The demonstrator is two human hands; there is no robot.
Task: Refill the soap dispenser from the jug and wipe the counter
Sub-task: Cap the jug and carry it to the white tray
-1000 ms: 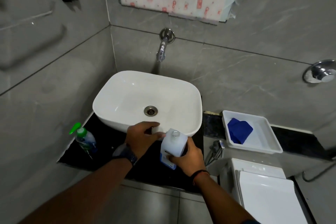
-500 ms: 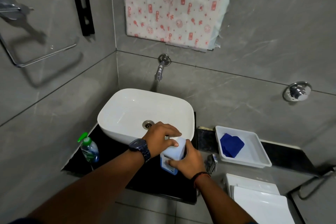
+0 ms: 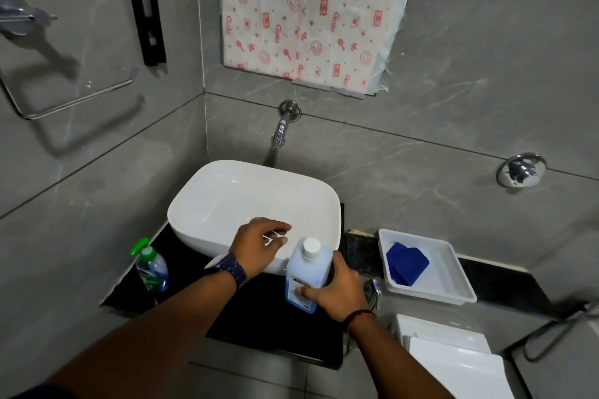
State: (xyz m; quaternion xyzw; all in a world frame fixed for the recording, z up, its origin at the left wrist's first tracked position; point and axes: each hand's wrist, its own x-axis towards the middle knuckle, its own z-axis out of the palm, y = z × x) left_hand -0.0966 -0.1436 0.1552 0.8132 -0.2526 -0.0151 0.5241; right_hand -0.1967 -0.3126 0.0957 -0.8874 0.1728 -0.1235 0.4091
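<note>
The squarish translucent jug (image 3: 308, 272), white round cap on, stood on the glossy black table (image 3: 259, 311), the right hand (image 3: 337, 290) wrapped around it. The left hand (image 3: 259, 244) hovered loosely curled, empty, over the smooth white basin (image 3: 227, 201). The green-pump dispenser (image 3: 150, 266) stood left.

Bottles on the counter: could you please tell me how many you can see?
2. The green-pump soap dispenser stands at the counter's left end, beside the basin. The white-capped jug stands at the basin's front right, held by the right hand. None seem hidden.
</note>
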